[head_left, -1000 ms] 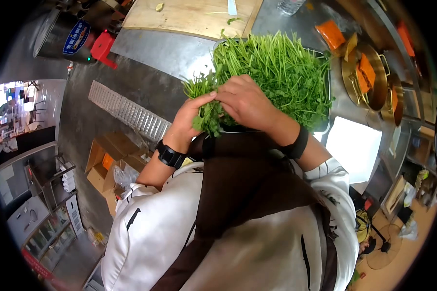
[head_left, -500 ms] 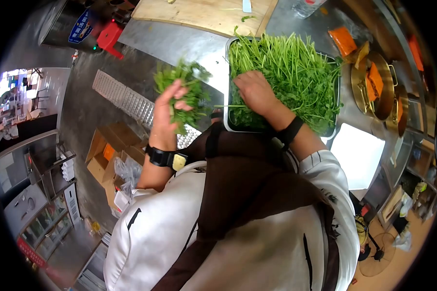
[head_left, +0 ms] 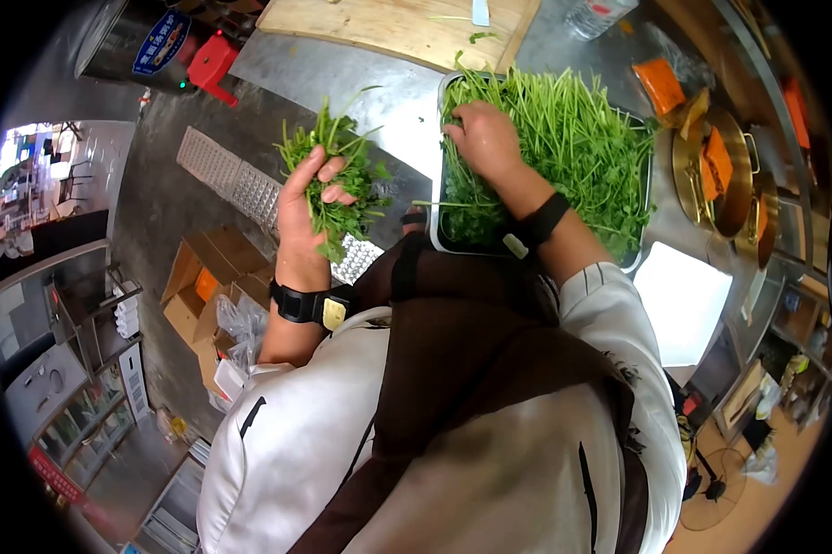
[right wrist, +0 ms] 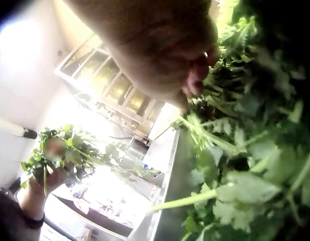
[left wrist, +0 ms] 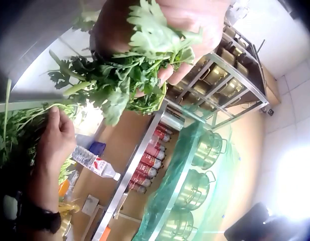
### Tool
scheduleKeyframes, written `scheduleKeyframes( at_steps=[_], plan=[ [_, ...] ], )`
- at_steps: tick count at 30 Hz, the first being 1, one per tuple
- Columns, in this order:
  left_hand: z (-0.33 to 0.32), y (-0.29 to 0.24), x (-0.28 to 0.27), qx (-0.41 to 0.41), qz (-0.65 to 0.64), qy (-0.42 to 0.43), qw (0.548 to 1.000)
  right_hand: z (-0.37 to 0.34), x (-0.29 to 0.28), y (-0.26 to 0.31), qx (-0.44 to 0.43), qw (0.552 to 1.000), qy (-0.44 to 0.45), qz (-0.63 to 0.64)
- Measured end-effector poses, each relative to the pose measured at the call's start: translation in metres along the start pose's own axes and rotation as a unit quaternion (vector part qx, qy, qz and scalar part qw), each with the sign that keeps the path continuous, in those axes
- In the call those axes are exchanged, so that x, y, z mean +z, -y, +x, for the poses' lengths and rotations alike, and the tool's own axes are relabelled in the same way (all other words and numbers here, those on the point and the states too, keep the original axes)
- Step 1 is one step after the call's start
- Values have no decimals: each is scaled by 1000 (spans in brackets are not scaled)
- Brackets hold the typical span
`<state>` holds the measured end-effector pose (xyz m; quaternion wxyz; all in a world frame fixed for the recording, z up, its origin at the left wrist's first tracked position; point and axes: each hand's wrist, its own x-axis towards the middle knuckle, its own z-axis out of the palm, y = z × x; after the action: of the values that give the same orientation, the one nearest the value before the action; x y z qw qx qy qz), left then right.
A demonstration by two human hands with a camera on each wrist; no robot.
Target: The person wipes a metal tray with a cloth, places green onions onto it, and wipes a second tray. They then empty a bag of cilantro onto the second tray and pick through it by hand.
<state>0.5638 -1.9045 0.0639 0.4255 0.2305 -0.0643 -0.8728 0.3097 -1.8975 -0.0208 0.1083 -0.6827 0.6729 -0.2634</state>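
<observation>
My left hand [head_left: 307,222] grips a bunch of leafy green herbs [head_left: 344,208], held left of a metal tray [head_left: 437,175] and clear of it. In the left wrist view the bunch [left wrist: 115,85] spreads out below the palm. The tray is heaped with long-stemmed greens [head_left: 573,138]. Over the tray's left side, my right hand [head_left: 494,143] has its fingertips curled down on stems near the upper left corner. The right wrist view shows its curled fingers [right wrist: 195,80] at the greens. A single stem [head_left: 427,203] sticks out over the tray's left rim.
A wooden board [head_left: 379,28] and a plastic bottle [head_left: 598,17] are at the top. Right of the tray are an orange packet [head_left: 658,86], brass pots [head_left: 734,217] and a white sheet [head_left: 682,300]. An open cardboard box [head_left: 187,277] stands lower left.
The hands, together at the tray's left edge earlier, have parted. My left hand has carried the bunch left; my right hand has moved to the tray's upper left.
</observation>
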Motion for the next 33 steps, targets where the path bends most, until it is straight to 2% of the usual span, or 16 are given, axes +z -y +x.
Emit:
scheduleKeyframes(
  at_steps=[4,6,12,14,17,20,21,23,24,26,27,28,29,30,32,33],
  plan=[
    [1,8,-5,-18,16,-29,999,2,5,-13,53,997,26,44],
    [0,7,-2,-14,51,-86,995,4,2,-12,75,993,29,81],
    [4,6,0,-10,61,-84,995,-9,-38,-3,127,968,-14,214],
    [6,7,-2,-15,64,-83,994,-14,-45,-9,117,961,-17,250],
    [10,13,-5,-25,67,-86,994,-17,-58,-8,174,893,-49,412],
    [13,22,-3,-43,82,-75,993,-20,-70,5,183,870,-26,457],
    [15,27,-1,-50,129,-72,988,-22,-72,15,182,870,-27,458],
    [13,35,11,-95,194,-56,975,-25,-69,42,58,899,-3,434],
    [13,41,12,-96,195,-55,974,-28,-69,50,17,921,42,387],
    [16,52,13,-108,283,-78,950,-30,-69,70,-116,957,90,251],
    [17,55,16,-104,230,-112,961,-30,-68,69,-116,957,88,251],
    [19,52,10,-103,231,-111,961,-29,-64,65,-74,941,96,315],
    [21,48,-3,-101,177,-100,974,-28,-60,60,-32,919,106,378],
    [21,44,-11,-97,120,-89,984,-24,-55,49,109,887,98,438],
    [20,37,-21,-86,99,-91,987,-11,-41,16,91,967,-8,239],
    [18,33,-22,-94,97,-93,986,-5,-34,5,92,967,-7,238]
  ],
)
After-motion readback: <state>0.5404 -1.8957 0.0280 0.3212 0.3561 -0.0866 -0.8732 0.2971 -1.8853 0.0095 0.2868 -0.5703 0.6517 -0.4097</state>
